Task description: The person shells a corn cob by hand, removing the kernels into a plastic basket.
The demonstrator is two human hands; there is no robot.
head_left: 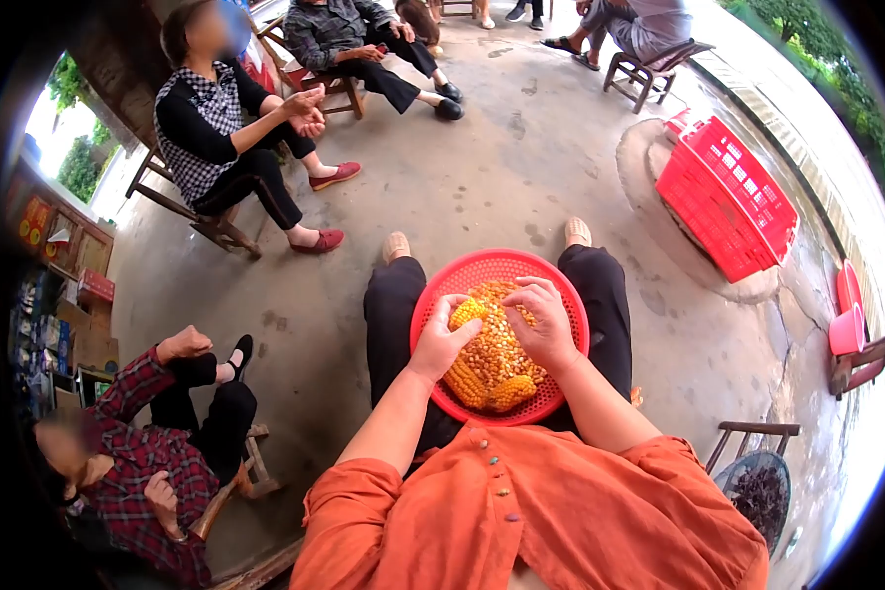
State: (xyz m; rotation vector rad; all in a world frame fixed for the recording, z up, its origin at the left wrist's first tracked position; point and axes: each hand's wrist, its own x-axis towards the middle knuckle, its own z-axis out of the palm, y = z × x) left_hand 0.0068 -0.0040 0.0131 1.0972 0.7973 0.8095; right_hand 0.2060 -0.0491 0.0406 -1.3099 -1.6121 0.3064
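Note:
A red round plastic basket (582, 337) rests on my lap, full of loose corn kernels (497, 346). My left hand (442, 339) is closed round a yellow corn cob (469, 312) over the left side of the basket. My right hand (543, 323) is a little apart from it, over the kernels, with its fingers curled and pressed together; whatever is between them is hidden. Below the hands, two more cobs lie on the kernels, a longer cob (465, 383) at the left and a short cob (511, 393) beside it.
Seated people surround me: one in a checked vest (206, 128), one in a plaid shirt (157, 457), others farther back. Red crates (728, 197) stand at the right, near a pink basin (847, 329). Low at the right is a basket of dark material (760, 497).

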